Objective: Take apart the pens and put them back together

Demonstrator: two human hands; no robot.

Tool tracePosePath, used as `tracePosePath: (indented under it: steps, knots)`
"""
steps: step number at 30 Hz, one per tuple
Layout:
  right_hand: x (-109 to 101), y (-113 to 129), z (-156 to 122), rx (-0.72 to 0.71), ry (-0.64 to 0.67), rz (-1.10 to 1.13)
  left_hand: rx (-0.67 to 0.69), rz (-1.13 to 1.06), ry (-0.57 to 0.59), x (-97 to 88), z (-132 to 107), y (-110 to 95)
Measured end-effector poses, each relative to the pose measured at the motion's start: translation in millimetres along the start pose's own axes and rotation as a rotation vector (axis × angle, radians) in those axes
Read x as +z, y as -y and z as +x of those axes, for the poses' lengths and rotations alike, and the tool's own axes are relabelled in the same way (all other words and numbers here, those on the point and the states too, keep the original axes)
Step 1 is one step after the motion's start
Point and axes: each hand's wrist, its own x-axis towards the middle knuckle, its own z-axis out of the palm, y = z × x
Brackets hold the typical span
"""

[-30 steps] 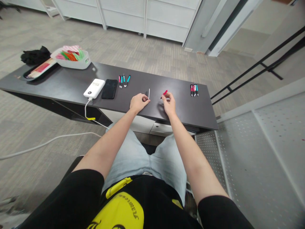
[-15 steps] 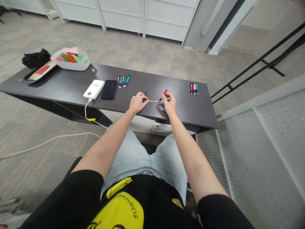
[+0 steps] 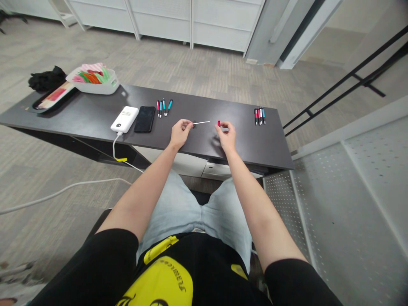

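Observation:
My left hand (image 3: 180, 133) pinches one end of a thin whitish pen refill (image 3: 202, 123), which points right above the dark tabletop (image 3: 204, 148). A small dark piece (image 3: 194, 123) shows just beyond my left fingertips; whether it lies on the table or is held, I cannot tell. My right hand (image 3: 227, 136) is closed on a red pen barrel (image 3: 219, 123), mostly hidden by the fingers. A gap separates the refill's free end from the barrel.
Several red and blue pens (image 3: 259, 116) lie in a row at the right, others (image 3: 161, 109) left of centre. Beside those are a black phone (image 3: 145, 119) and a cabled white power bank (image 3: 125, 119). Farther left stand a white basket (image 3: 110, 87), a black tray (image 3: 41, 109) and black cloth (image 3: 47, 78).
The refill has come away from the red barrel and tilted slightly upward. My left hand moved a little left and away from me. The barrel has turned, so less of it shows.

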Motion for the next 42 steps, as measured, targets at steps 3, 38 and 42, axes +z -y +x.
tracePosePath:
  steps: [3, 38, 42]
  knots:
    - [-1, 5, -2, -0.017, 0.022, -0.052, -0.009, -0.127, -0.049, -2.5, 3, 1]
    - [-6, 37, -16, -0.093, 0.151, -0.533, 0.005, -0.152, 0.077, -7.4, 5, 14]
    - [-4, 42, -18, -0.211, 0.284, -0.623, 0.011, -0.166, 0.141, -7.0, 5, 14]
